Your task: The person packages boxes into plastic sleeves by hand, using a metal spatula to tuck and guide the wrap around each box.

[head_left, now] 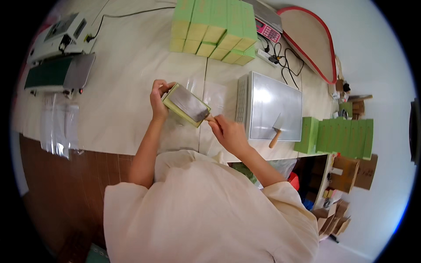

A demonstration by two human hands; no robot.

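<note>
My left hand (160,98) grips a small green box (184,115) by its far left end, tilted above the table. In my right hand (228,133) is the wooden handle of a flat metal-bladed tool (189,103), whose broad rectangular blade lies over the box's face and covers most of it. To the right stands a metal box-shaped appliance (274,105) with a flat shiny top and a slotted side. A small trowel-like spatula (276,130) with a wooden handle rests on that top, its handle reaching over the near edge. Clear plastic film (213,93) lies beyond my hands.
Green boxes are stacked (213,29) at the far side; more (343,138) stand in a row at right. A sealing machine (59,52) and plastic bags (61,125) are at left. A pink-keypad scale (268,31), a power strip (266,57) and a red-rimmed tray (312,39) lie far right.
</note>
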